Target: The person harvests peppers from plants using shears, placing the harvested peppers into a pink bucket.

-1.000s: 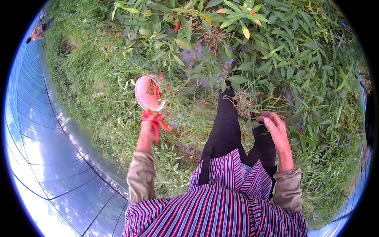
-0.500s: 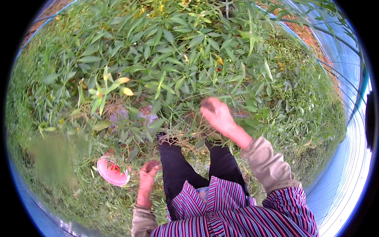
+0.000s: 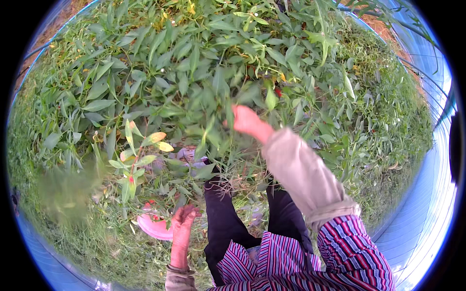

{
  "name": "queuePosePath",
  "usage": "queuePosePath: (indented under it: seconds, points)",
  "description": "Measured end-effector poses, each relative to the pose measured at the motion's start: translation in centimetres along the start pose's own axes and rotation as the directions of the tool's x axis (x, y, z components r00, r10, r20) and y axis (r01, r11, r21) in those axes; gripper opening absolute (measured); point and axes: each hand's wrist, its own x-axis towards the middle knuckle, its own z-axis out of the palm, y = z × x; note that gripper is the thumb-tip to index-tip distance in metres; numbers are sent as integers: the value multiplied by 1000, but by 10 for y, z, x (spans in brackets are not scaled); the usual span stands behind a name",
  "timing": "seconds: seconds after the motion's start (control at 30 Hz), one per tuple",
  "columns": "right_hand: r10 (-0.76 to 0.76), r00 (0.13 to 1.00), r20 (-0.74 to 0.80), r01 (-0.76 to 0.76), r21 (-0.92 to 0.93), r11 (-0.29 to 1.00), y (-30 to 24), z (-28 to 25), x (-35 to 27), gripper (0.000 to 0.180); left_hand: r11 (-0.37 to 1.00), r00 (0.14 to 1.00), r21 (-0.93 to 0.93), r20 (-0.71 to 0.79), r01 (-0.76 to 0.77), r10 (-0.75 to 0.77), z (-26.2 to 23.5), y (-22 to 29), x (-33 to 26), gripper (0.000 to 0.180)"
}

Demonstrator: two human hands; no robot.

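Observation:
Ahead of my knees, my right hand (image 3: pixel 246 121) is closed among the leaves of a leafy green plant (image 3: pixel 221 89). Leaves hide its fingertips, and the foliage beside it is smeared by motion. Low on the left, my left hand (image 3: pixel 183 219) has its fingers curled in; whatever they hold, if anything, does not show. Just left of that hand sits a pink basin (image 3: pixel 154 230) with small red fruits, like chili peppers, in and by it. The left hand overlaps the basin's right edge. Another red fruit (image 3: pixel 277 91) shows in the foliage right of my right hand.
A stem with yellowing leaves (image 3: pixel 155 137) leans up at the left, above the basin. Dry stalks (image 3: pixel 228 184) lie across the ground between my legs. Blue sheeting (image 3: pixel 412 218) bounds the bed on the right, with dark curved poles (image 3: pixel 417 70) nearby.
My right hand has moved left and slightly farther into the plants and closed. The leaves around it stir. My left hand has shifted slightly, now overlapping the basin. The whole view has shifted a little.

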Motion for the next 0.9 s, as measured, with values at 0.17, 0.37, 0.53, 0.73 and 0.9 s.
queuePosePath:
  seconds: [0.17, 0.37, 0.53, 0.73, 0.9]
  points:
    - [-5, 985, -171, -49, -310, 949, 26, 67, -46, 42, 992, 990, 87, 118, -91, 80, 32, 51, 26, 29]
    - [-70, 960, -272, -39, -376, 926, 22, 95, -56, 41, 790, 884, 419, 340, -448, 321, 108, 99, 58, 28]
    - [-27, 994, -104, -10, -340, 940, 28, 82, -64, 36, 678, 716, 301, 499, -671, 487, 220, 104, 127, 24]
    - [-186, 920, -344, 5, -464, 886, 48, 102, -51, 39, 356, 740, 652, 543, -669, 396, 334, 91, 238, 36]
    - [-319, 812, -489, 115, -402, 908, 73, 114, -59, 49, 329, 860, 814, 511, -479, -13, 380, 48, 262, 42]
